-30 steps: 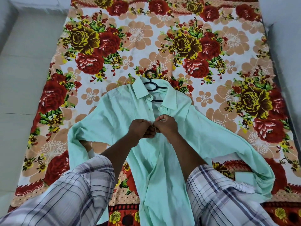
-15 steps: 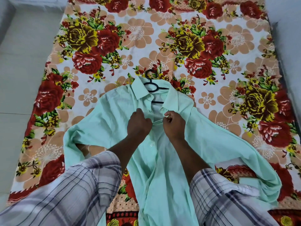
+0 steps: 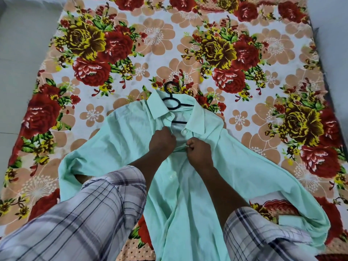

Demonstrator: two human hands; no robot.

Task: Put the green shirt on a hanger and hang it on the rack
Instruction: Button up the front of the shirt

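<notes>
Fingers of the left hand (image 3: pixel 162 142) curl into one edge of the green shirt's (image 3: pixel 188 194) open front, just below the collar. The right hand (image 3: pixel 199 152) pinches the opposite edge, knuckles nearly meeting. Around the shirt spreads a floral sheet (image 3: pixel 150 44), with pale floor (image 3: pixel 18 53) beyond. The shirt lies face-up on the sheet, its arms flung outward, undone at the neck. Plaid sleeves (image 3: pixel 94 213) cross its lower half. Inside the shirt sits a dark hanger (image 3: pixel 172 102), hook poking out past the collar. A white button (image 3: pixel 184 132) shows just above the hands.
</notes>
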